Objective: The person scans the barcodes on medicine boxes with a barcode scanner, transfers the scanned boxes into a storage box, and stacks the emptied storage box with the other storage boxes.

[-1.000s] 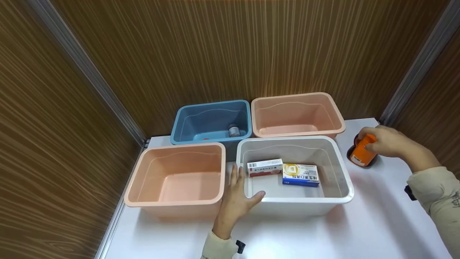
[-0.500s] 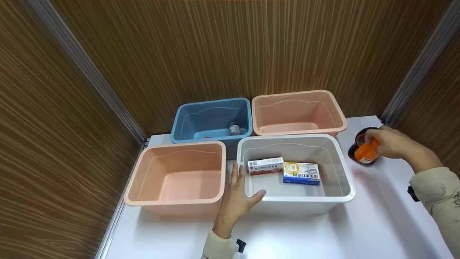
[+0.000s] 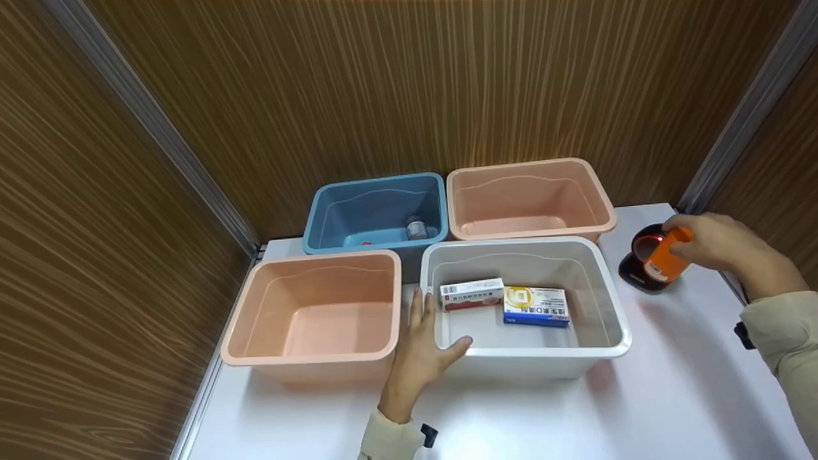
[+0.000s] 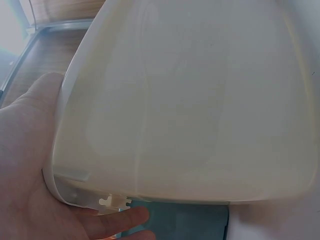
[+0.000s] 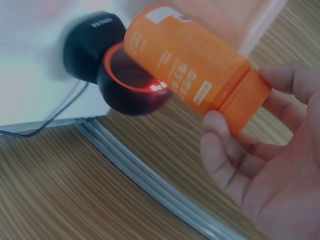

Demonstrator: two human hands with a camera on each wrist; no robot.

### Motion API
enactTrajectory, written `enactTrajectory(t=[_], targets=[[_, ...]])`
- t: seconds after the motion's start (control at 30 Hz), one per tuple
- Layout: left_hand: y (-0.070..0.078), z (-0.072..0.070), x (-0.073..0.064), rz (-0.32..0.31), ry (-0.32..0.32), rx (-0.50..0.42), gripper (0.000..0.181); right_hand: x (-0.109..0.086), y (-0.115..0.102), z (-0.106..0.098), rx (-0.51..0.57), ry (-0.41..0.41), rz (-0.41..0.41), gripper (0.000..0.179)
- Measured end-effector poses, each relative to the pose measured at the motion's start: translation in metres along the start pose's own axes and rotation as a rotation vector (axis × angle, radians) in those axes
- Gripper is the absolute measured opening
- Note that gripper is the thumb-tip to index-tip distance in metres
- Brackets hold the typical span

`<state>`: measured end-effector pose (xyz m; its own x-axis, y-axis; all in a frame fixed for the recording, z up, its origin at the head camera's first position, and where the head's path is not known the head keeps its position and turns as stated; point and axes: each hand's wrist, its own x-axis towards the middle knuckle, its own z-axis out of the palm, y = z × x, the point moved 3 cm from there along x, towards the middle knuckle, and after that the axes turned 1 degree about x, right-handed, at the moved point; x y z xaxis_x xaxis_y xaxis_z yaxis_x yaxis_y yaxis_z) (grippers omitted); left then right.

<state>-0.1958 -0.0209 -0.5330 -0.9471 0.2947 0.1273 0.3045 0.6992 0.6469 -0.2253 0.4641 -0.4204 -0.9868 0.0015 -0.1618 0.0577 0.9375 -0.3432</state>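
At the right, my right hand (image 3: 716, 243) grips an orange bottle (image 3: 668, 254) by its cap end, thumb on one side and fingers on the other. The bottle is tilted in front of a black barcode scanner (image 5: 132, 82), whose round window glows red. Printed text and a white label patch show on the bottle in the right wrist view. My left hand (image 3: 418, 358) rests on the near left corner of the white bin (image 3: 524, 353), fingers straight along its left side, thumb at the front rim. Inside that bin lie a red-and-white box (image 3: 471, 295) and a blue-and-white box (image 3: 535, 306).
Left of the white bin stands a peach bin (image 3: 313, 359). Behind are a blue bin (image 3: 377, 185) with a small bottle (image 3: 416, 229) in it, and another peach bin (image 3: 530, 167). Wood-patterned walls (image 3: 383, 83) enclose the white table (image 3: 307, 421). A cable (image 5: 47, 120) trails from the scanner.
My right hand has drawn the orange bottle a little to the right and away from the scanner, showing more of it. The scanner's red light now shows. My left hand stays put.
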Motion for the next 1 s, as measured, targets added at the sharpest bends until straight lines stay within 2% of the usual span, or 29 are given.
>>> enactTrajectory(t=[0.17, 0.3, 0.5, 0.63, 0.8, 0.93, 1.0], targets=[[0.0, 0.0, -0.001, -0.001, 0.005, 0.005, 0.109, -0.009, 0.003, -0.012, -0.024, 0.124, 0.05, 0.046], [0.001, -0.001, -0.001, -0.008, 0.006, 0.01, 0.108, -0.012, 0.004, -0.012, -0.017, 0.159, 0.053, 0.049], [0.002, 0.0, -0.001, -0.011, 0.002, 0.016, 0.106, -0.009, -0.001, -0.004, 0.104, 0.062, 0.026, 0.059], [0.001, 0.0, -0.001, -0.011, -0.001, 0.018, 0.107, -0.006, -0.007, 0.002, 0.144, -0.002, -0.009, 0.052], [0.0, 0.0, -0.002, -0.008, -0.004, 0.012, 0.109, -0.005, -0.011, 0.004, 0.072, 0.023, -0.051, 0.037], [0.001, 0.0, -0.002, -0.007, -0.005, 0.003, 0.109, -0.002, -0.012, 0.002, -0.022, 0.03, -0.052, 0.041], [0.002, -0.001, -0.002, -0.008, -0.005, 0.002, 0.109, 0.0, -0.012, 0.002, -0.037, 0.017, -0.04, 0.043]])
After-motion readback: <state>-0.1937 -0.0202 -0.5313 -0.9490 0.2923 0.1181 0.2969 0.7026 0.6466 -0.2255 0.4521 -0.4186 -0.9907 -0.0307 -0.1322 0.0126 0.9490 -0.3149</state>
